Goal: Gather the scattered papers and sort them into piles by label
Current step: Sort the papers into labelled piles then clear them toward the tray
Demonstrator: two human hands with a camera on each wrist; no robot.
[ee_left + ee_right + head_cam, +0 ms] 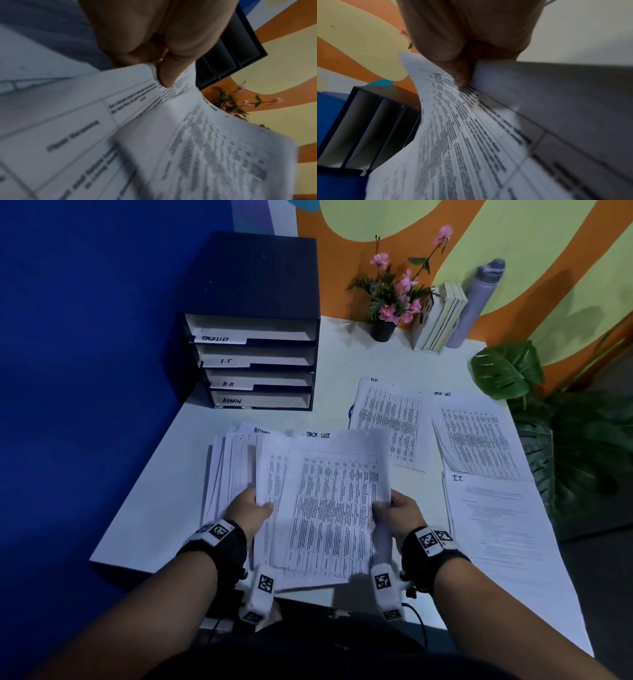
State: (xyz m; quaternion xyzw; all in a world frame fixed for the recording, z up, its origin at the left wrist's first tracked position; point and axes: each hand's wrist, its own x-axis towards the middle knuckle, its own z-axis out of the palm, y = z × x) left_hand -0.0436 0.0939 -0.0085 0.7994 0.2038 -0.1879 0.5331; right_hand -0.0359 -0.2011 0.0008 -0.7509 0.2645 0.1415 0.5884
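I hold a fanned stack of printed papers (246, 474) over the near part of the white desk (335, 361). My left hand (255, 508) grips the stack at its left side, thumb on top (164, 75). My right hand (387, 508) pinches the right edge of the top sheet (335, 501), headed "TASK LIST", and lifts it off the stack (464, 135). An "ADMIN" heading (262, 430) shows on a sheet behind. Three sorted piles lie to the right: HR (390, 419), TASK LIST (476, 436) and I.T. (496, 522).
A dark paper tray rack (253, 361) with slots marked TASKLIST, I.T, H.R and ADMIN stands at the back left against the blue wall. A flower pot (383, 328), upright books (438, 316) and a grey bottle (476, 302) line the back. Leafy plants (507, 371) crowd the right edge.
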